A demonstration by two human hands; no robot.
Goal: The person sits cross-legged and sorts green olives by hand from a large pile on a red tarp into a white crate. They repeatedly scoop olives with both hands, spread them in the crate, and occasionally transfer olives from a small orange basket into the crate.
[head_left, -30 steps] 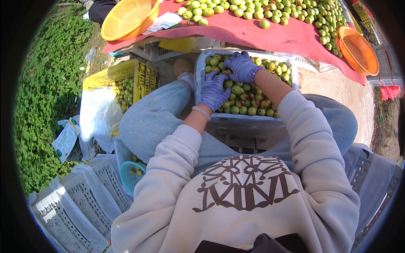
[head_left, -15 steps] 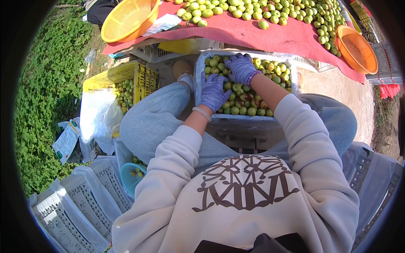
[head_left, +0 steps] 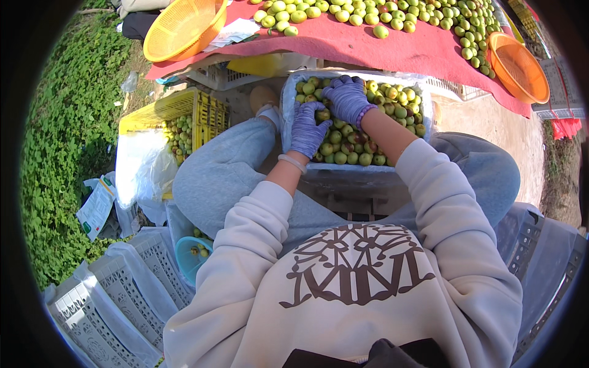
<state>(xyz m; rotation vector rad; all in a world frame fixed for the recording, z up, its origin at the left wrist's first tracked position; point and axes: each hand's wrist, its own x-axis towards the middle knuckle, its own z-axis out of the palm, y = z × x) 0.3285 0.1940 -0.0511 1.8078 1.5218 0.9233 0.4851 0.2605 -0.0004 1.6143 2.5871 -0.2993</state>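
A box lined with pale plastic (head_left: 356, 173) stands between my knees, full of green jujubes (head_left: 402, 112), some with reddish-brown patches. My left hand (head_left: 307, 132), in a purple-striped glove, is at the box's left side. A jujube (head_left: 323, 115) sits between its thumb and fingers. Right beside it, my right hand (head_left: 347, 101) wears a matching glove and lies over the jujubes toward the far side of the box. Its fingers curl downward, and whatever lies under them is hidden.
Beyond the box, red cloth (head_left: 337, 42) covers a surface heaped with jujubes, with orange baskets (head_left: 184, 30) at both ends. To the left stands a yellow crate (head_left: 211, 119) holding jujubes. A light-blue basin (head_left: 193, 251) and grey crates (head_left: 123, 294) flank me.
Both hands have shifted slightly left and farther into the box. The left fingers have drawn together, and a jujube now shows between them and the thumb.
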